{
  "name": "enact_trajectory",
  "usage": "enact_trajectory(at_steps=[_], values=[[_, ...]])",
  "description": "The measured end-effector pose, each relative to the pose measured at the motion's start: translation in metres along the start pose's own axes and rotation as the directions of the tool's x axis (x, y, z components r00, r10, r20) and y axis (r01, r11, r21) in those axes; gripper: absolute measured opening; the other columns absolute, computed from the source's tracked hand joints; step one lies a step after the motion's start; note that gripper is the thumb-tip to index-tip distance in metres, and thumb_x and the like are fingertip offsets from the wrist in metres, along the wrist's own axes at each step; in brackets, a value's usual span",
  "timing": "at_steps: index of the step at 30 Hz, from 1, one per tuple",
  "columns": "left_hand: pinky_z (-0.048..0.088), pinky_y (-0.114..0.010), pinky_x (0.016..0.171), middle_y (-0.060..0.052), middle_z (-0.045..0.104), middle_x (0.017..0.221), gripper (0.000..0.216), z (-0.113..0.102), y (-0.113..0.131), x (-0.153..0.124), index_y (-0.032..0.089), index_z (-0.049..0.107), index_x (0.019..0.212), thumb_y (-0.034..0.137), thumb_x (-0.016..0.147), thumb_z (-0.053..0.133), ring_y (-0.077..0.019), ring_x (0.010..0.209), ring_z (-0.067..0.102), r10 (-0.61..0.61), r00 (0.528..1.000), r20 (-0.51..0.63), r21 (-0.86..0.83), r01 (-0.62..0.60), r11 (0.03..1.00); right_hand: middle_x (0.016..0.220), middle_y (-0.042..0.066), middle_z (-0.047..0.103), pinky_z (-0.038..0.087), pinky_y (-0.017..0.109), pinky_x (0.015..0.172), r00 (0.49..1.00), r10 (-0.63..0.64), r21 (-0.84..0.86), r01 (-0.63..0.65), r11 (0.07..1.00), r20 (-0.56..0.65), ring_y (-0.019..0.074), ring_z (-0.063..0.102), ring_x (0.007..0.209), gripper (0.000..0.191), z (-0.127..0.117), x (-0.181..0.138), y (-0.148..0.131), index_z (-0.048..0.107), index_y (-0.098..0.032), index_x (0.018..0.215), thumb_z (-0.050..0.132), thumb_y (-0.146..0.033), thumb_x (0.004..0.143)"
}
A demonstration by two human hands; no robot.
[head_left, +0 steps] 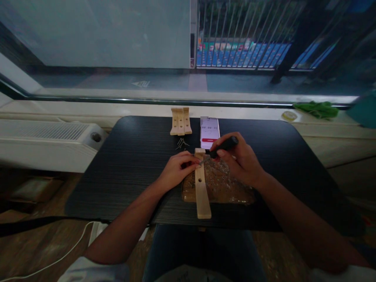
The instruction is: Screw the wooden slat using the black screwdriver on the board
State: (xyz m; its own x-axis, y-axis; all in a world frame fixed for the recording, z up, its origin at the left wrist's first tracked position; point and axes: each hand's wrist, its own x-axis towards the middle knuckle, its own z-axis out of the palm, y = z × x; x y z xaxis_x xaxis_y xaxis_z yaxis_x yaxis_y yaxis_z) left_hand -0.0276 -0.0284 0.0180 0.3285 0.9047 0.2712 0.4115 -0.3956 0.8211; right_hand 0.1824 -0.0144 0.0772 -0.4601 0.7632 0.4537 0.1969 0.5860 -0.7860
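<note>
My right hand (246, 162) is wrapped round the black handle of a screwdriver (224, 146), its shaft slanting down and left. The tip ends at my left hand (178, 170), whose thumb and fingertips are pinched together over the upper part of a pale wooden piece (202, 201). Whatever lies between those fingertips is too small to make out. The wooden piece has a hole in its middle, a raised block at its far end and a flared near end. Beneath it lies a brown slab wrapped in clear plastic (227, 184).
Several loose screws (181, 143) lie beyond my left hand. Similar wooden pieces (180, 122) stand side by side at the table's (129, 156) back edge. A phone (209, 131) shows a running-time display. On the sill are a green cloth (317, 109) and a tape roll (289, 115).
</note>
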Motion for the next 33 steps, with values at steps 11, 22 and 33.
enact_trajectory(at_steps=[11, 22, 33], values=[[0.046, -0.023, 0.065, -0.002, 0.064, 0.081, 0.008, 0.0, 0.0, 0.0, 0.015, 0.073, 0.085, 0.018, 0.082, 0.066, -0.0124, 0.072, 0.059, 0.008, 1.0, -0.009, 0.006, -0.008, 1.0, 0.082, 0.001, 0.065, 0.043, 0.023, 0.052, 0.98, -0.078, -0.129, 0.103, 0.986, 0.184, 0.0082, 0.054, 0.058, 0.017, 0.003, 0.023, -0.016, 0.043, -0.021, 0.101, 0.051, -0.02, 0.086], [0.045, -0.023, 0.063, -0.001, 0.062, 0.078, 0.009, 0.002, -0.003, 0.0, 0.015, 0.073, 0.085, 0.021, 0.083, 0.066, -0.0116, 0.068, 0.056, 0.024, 0.999, -0.022, 0.017, -0.024, 1.0, 0.077, 0.0, 0.057, 0.046, 0.03, 0.064, 0.982, -0.097, -0.13, 0.119, 0.984, 0.163, 0.0123, 0.057, 0.066, 0.011, 0.013, 0.031, -0.01, 0.035, -0.024, 0.096, 0.042, -0.031, 0.094], [0.047, -0.024, 0.066, -0.002, 0.063, 0.079, 0.016, 0.002, -0.005, 0.0, 0.018, 0.075, 0.088, 0.027, 0.086, 0.063, -0.0132, 0.072, 0.059, 0.065, 0.998, -0.009, 0.043, -0.065, 0.997, 0.073, -0.002, 0.059, 0.046, 0.029, 0.062, 0.982, -0.144, -0.128, 0.159, 0.979, 0.122, 0.0112, 0.058, 0.061, 0.011, 0.014, 0.03, 0.001, 0.033, -0.025, 0.097, 0.041, -0.033, 0.096]])
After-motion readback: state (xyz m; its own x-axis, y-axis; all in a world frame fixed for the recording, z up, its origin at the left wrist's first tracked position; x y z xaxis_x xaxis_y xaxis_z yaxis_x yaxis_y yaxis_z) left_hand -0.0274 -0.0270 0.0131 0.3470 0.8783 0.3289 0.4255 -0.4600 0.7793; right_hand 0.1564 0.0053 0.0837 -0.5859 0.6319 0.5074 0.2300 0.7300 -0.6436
